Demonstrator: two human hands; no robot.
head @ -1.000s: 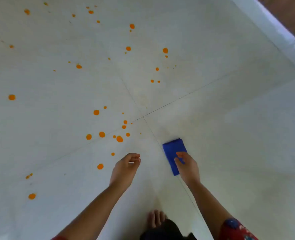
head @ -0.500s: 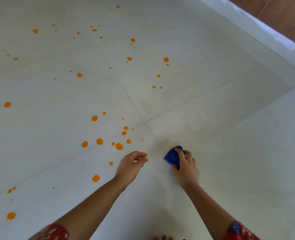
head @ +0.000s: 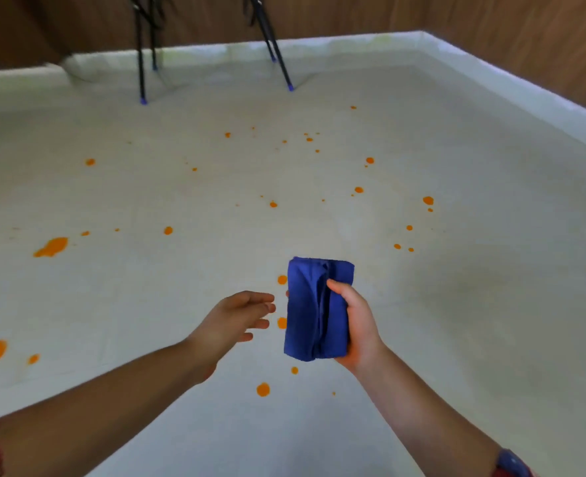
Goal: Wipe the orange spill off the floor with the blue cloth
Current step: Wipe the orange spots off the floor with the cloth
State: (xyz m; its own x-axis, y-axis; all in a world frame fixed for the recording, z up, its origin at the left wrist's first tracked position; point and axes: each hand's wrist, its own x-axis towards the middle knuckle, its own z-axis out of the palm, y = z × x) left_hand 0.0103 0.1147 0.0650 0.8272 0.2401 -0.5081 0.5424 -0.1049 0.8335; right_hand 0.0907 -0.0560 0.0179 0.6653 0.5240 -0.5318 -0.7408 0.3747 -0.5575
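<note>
While held clear of the floor (head: pixel 491 304), no wiping possible; task judged barely begun.

Floor: pale, smooth, tiled, bounded by a light skirting (head: pixel 511 80) below brown wall panelling. Likely slick where wet.

Orange spill (head: pixel 52 246): scattered over much of the floor as separate drops and blots. Largest blots at far left, smaller drops ahead and to the right, several directly under and just beside the hands. None yet visibly smeared.

Dark furniture legs (head: pixel 279 56): standing at the far edge, well apart from the hands, near the outermost drops.

Blue cloth (head: pixel 314 311): folded into a thick oblong pad, raised above the floor, roughly upright, soft folds running down its face. Judged light, limp and absorbent; liable to unfold or sag if pinched at one corner. No orange staining visible on the face shown. Best held across the middle of the fold, palm behind, so that a broad flat face meets the floor; a fresh face to be turned out once soiled, otherwise a risk of spreading colour.

Right hand (head: pixel 357 325): grip closed around the cloth's right edge, thumb across the front, fingers hidden behind.

Left hand (head: pixel 236 318): grip released, fingers extended toward the cloth's left edge, just beside it, not seen touching.
</note>
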